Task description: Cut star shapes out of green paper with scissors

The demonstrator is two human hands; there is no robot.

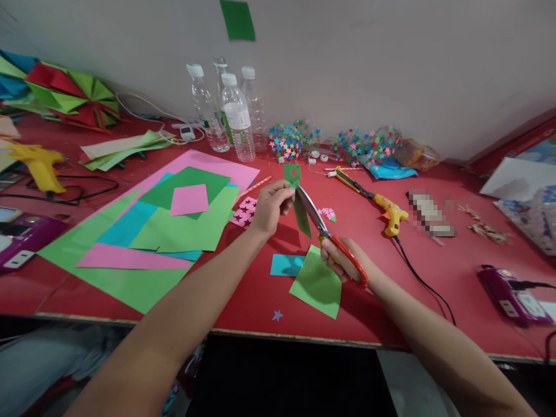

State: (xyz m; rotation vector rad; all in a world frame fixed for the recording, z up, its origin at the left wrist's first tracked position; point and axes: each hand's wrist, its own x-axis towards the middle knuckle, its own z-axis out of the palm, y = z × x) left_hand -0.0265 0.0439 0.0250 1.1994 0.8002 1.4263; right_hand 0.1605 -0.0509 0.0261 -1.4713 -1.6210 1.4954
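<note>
Between the fingers of my left hand [273, 207] a green paper strip [303, 217] is pinched above the red table. Its upper end carries a star-shaped mark or cutout that I cannot make out clearly. My right hand [341, 258] grips the red handles of a pair of scissors [313, 209], whose blades point up and left against the strip. Under the scissors lie a light green sheet [319, 284] and a small blue paper piece [284, 264]. Pink paper with star-shaped holes [244, 213] is beside my left wrist, and cut stars [328, 214] lie beyond the scissors.
Coloured sheets [117, 278] overlap on the left. Plastic bottles [238, 119] stand by the wall, near star-filled clear containers [369, 145]. A yellow glue gun [392, 214] trails its cord on the right; another glue gun [37, 165] is far left. A purple power strip [515, 295] sits right.
</note>
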